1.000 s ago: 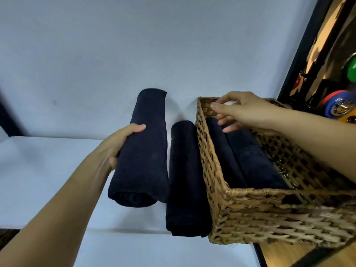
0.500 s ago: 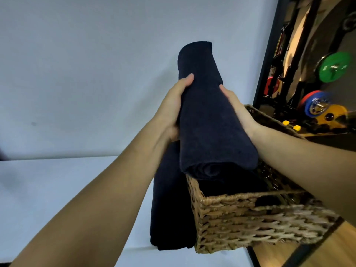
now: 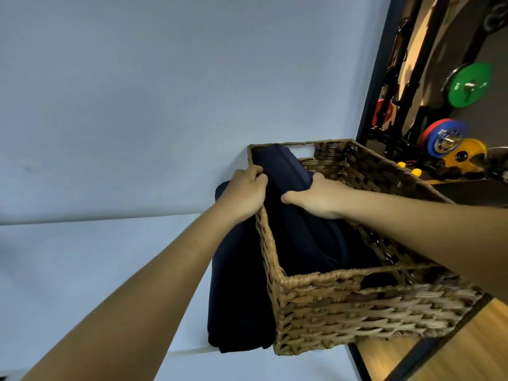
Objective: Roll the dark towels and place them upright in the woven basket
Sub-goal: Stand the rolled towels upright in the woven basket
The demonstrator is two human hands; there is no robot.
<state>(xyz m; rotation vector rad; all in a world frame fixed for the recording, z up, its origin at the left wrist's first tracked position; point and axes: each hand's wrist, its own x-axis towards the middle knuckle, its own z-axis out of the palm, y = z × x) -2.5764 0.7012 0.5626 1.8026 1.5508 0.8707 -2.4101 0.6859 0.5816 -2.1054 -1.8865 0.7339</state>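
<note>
The woven basket [image 3: 341, 306] stands at the right end of the white table. A rolled dark towel [image 3: 280, 166] lies inside it along the left wall, its far end against the back rim. My left hand [image 3: 244, 195] grips this towel's left side at the basket's rim. My right hand [image 3: 316, 198] presses on its right side, fingers closed over the cloth. More dark towel rolls [image 3: 330, 243] lie deeper in the basket under my right arm. Another rolled dark towel [image 3: 236, 292] lies on the table, touching the basket's left wall.
The white table [image 3: 82, 270] meets a pale wall at the back. Its right edge runs just beyond the basket. Past that edge are a wooden floor [image 3: 412, 361] and gym gear: a green weight plate [image 3: 468, 85] and a blue and red one [image 3: 444, 138].
The rolled towel I held up above the basket has come down into it, along the left wall. Both hands followed it down and still hold it.
</note>
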